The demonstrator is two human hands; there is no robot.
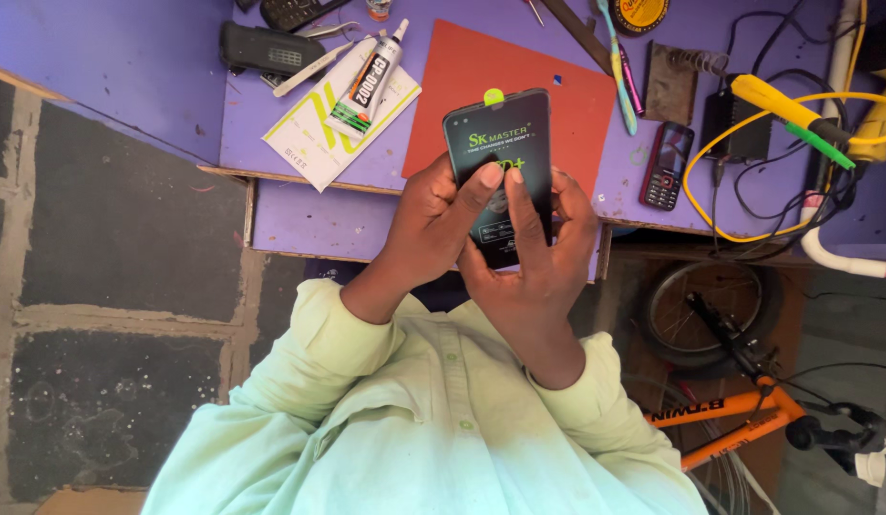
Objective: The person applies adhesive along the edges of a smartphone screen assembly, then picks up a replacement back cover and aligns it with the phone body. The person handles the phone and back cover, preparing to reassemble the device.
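Holding black screen protector (498, 153) above worktop (300, 205) front edge | left hand (433, 224) grips side | right hand (543, 257) grips it, finger steadying face

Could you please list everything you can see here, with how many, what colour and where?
screen protector: 1, black with green tab, held in both hands
mat: 1, red, on desk
desk: 1, purple, top
glue tube: 1, white and black, on white packet
keypad phone: 1, red and black, desk right
toothbrush: 1, blue-green, beside mat
cable: 1, yellow, desk right
bicycle: 1, orange, lower right
left hand: 1, gripping protector
right hand: 1, gripping protector
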